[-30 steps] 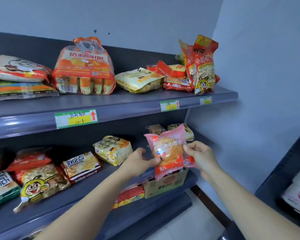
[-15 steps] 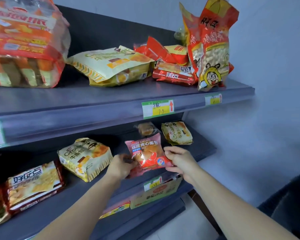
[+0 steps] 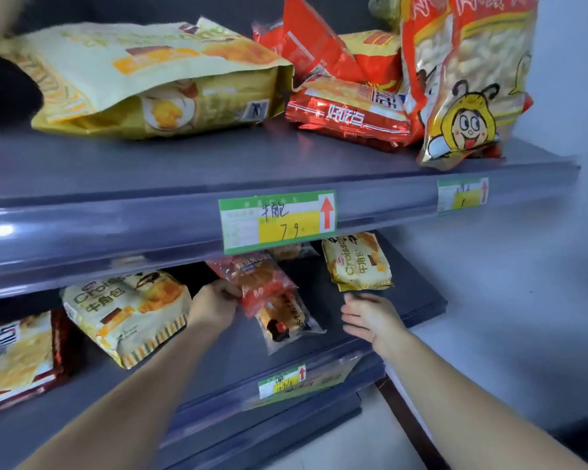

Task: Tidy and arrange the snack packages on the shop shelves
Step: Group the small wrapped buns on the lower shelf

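My left hand (image 3: 214, 305) grips the left edge of a pink red-bean bread packet (image 3: 257, 279), which lies on the middle shelf (image 3: 418, 300) partly under the upper shelf's lip. The pink packet overlaps a clear-wrapped bread packet (image 3: 284, 322) just in front of it. My right hand (image 3: 367, 315) hovers over the shelf to the right with fingers spread and holds nothing. A yellow croissant bag (image 3: 357, 261) lies just behind the right hand.
A larger croissant bag (image 3: 126, 313) and a red snack bag (image 3: 14, 354) lie left on the middle shelf. The upper shelf (image 3: 116, 212) carries a big yellow bag (image 3: 157, 72), red packets (image 3: 347, 106) and a tall upright bee bag (image 3: 469, 79). Price tags (image 3: 277, 220) line the shelf edges.
The pink packet went from held in the air in both hands to lying on the middle shelf. My right hand has let go and drawn right. The view moved closer.
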A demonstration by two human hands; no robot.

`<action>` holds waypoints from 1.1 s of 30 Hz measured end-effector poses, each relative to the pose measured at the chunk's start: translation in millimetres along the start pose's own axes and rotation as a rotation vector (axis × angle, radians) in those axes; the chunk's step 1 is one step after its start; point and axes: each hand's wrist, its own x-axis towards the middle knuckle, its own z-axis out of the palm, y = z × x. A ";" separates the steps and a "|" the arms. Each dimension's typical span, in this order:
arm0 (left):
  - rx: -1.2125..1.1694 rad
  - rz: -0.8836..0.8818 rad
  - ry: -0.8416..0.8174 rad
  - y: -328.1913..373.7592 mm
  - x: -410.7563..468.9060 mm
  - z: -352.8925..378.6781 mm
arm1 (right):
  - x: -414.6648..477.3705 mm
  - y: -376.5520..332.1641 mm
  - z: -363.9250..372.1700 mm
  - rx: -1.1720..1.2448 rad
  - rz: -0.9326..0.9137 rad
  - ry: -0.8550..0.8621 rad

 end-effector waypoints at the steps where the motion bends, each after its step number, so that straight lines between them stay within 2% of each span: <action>1: 0.002 -0.021 -0.018 -0.8 2.1 3.3 | 10.3 -1.6 -3.8 0.009 0.022 0.011; 6: 0.115 -0.013 0.016 2.6 -4.8 13.9 | 59.5 -3.2 -16.7 0.031 0.132 0.034; 13: 0.115 0.008 0.138 9.5 -16.7 27.0 | 102.2 -1.9 -8.1 0.400 0.330 -0.006; 16: 0.109 0.034 0.152 9.0 -21.8 30.9 | 108.5 -2.2 -6.4 0.376 0.333 -0.029; 19: 0.072 0.048 0.173 9.3 -28.6 32.9 | 110.0 -2.2 -6.4 0.321 0.272 0.040; 22: 0.048 0.038 0.183 14.2 -37.5 30.3 | 100.5 -9.3 -4.6 0.236 0.065 0.284; 25: 0.053 0.039 0.195 26.2 -47.8 24.8 | 77.4 -31.1 -5.9 -0.183 -0.309 0.534; 27: 0.073 0.054 0.198 36.4 -53.7 21.5 | 66.4 -44.7 -5.9 -0.406 -0.583 0.559; 29: 0.080 0.070 0.190 44.9 -58.5 18.4 | 56.6 -53.5 -3.2 -0.531 -0.797 0.577; 33: 0.035 0.099 0.144 58.6 -72.3 9.8 | 29.6 -68.1 1.0 -0.538 -0.971 0.616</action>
